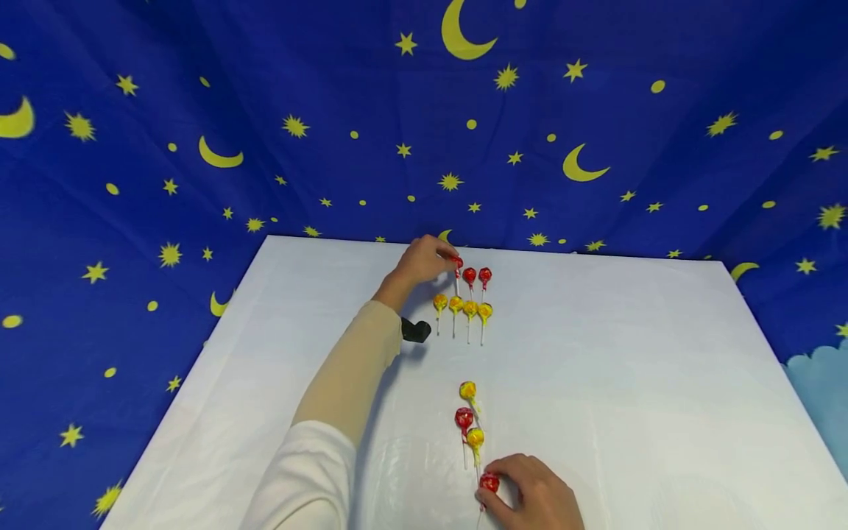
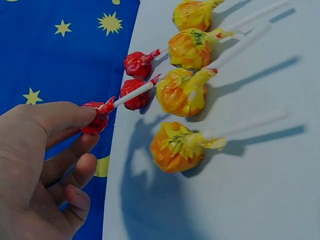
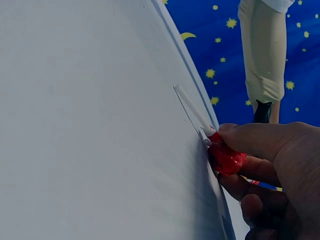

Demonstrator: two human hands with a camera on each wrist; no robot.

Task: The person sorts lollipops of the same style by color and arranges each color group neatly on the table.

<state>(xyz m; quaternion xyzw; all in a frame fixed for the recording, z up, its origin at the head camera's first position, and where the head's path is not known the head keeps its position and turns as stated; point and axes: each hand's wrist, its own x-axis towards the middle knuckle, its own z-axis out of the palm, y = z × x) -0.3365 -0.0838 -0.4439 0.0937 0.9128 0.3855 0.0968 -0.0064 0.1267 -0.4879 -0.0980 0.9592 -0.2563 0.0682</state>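
At the far side of the table my left hand (image 1: 424,259) pinches a red-wrapped lollipop (image 2: 96,118) by its head, the stick pointing toward me. Right of it lie two more red lollipops (image 1: 470,276), and below them a row of several yellow lollipops (image 1: 456,304). Near the front edge my right hand (image 1: 535,492) pinches another red lollipop (image 3: 228,157) between thumb and fingers, its white stick sticking out. Just beyond that hand lie a red lollipop (image 1: 464,419) and two yellow lollipops (image 1: 468,390), loosely strung out with sticks overlapping.
The white table (image 1: 629,383) stretches to both sides of the lollipops. Behind it hangs a blue cloth (image 1: 371,88) with yellow moons and stars. A black wrist mount (image 1: 416,331) juts out from my left sleeve near the yellow row.
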